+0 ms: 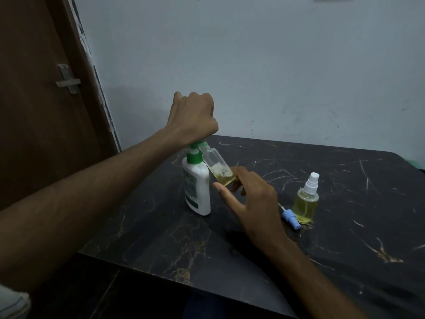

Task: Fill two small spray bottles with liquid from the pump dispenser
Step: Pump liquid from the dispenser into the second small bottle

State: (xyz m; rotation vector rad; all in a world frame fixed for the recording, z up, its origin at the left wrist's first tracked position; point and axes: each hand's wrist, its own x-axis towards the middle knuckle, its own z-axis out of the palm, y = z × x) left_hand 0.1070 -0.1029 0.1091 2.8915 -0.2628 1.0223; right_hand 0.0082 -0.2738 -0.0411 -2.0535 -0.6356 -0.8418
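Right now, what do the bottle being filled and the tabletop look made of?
Tilted bottle: likely clear plastic, possibly glass; the yellow liquid and foam show through. Tabletop: glossy black with pale veins, marble-look; stone or laminate, cannot tell.

My left hand [192, 118] sits curled on top of the green pump head of the white plastic pump dispenser [197, 187], which stands upright on the black marble-patterned table [345, 238]. My right hand [249, 199] grips the base of a small clear spray bottle [218, 166], uncapped and tilted so its neck meets the pump's nozzle; foamy yellow liquid sits in its lower end. To the right, a second small clear bottle with a white spray cap [305, 201] stands upright, full of yellow liquid. Just beside it on the left, a loose blue spray cap with its tube [290, 216] lies on the table.
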